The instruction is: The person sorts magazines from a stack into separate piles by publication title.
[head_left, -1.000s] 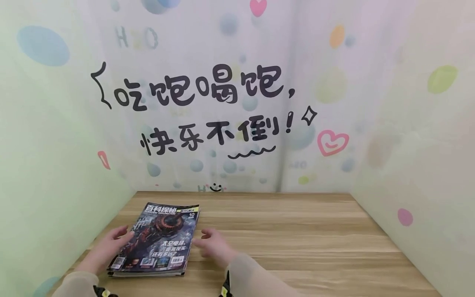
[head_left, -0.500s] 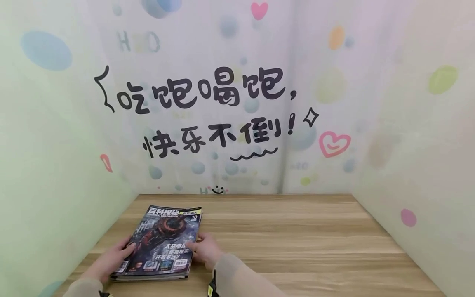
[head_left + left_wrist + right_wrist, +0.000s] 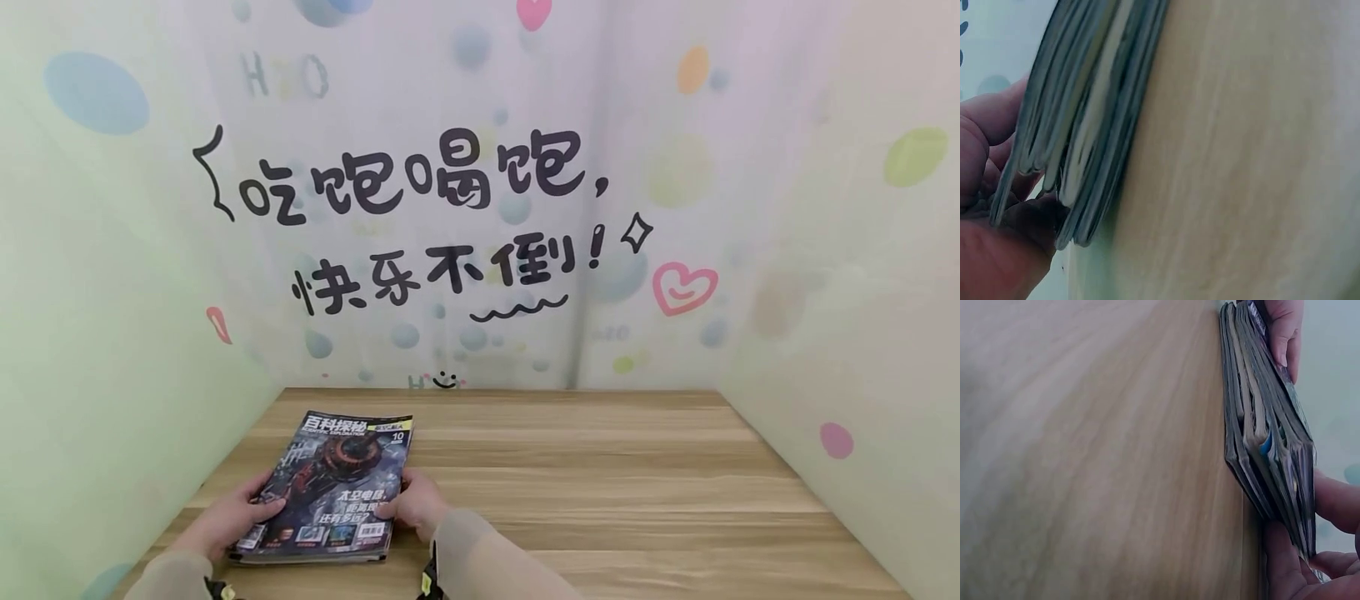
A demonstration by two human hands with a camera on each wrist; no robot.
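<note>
A stack of several magazines [image 3: 337, 479] lies flat at the left of the table, its top cover dark with a red and black machine and the number 10. My left hand [image 3: 232, 517] grips the left side, thumb on the cover. On the opposite side my right hand [image 3: 422, 504] holds the edge, its thumb also over the cover. The left wrist view shows the folded spines [image 3: 1072, 194], slightly uneven, against my left palm. In the right wrist view the page edges [image 3: 1266, 444] fan a little, with right-hand fingers [image 3: 1282, 556] at the lower corner. Some fingertips are hidden by the stack.
The wood-grain table [image 3: 600, 492] extends to the right of the stack. A pale printed curtain [image 3: 480, 358] with black lettering closes off the back. Light side walls [image 3: 840, 358] flank the table on both sides.
My right hand, apart from the stack's right edge a second ago, has come left onto it. My left thumb has moved further onto the cover. The stack stays in about the same place.
</note>
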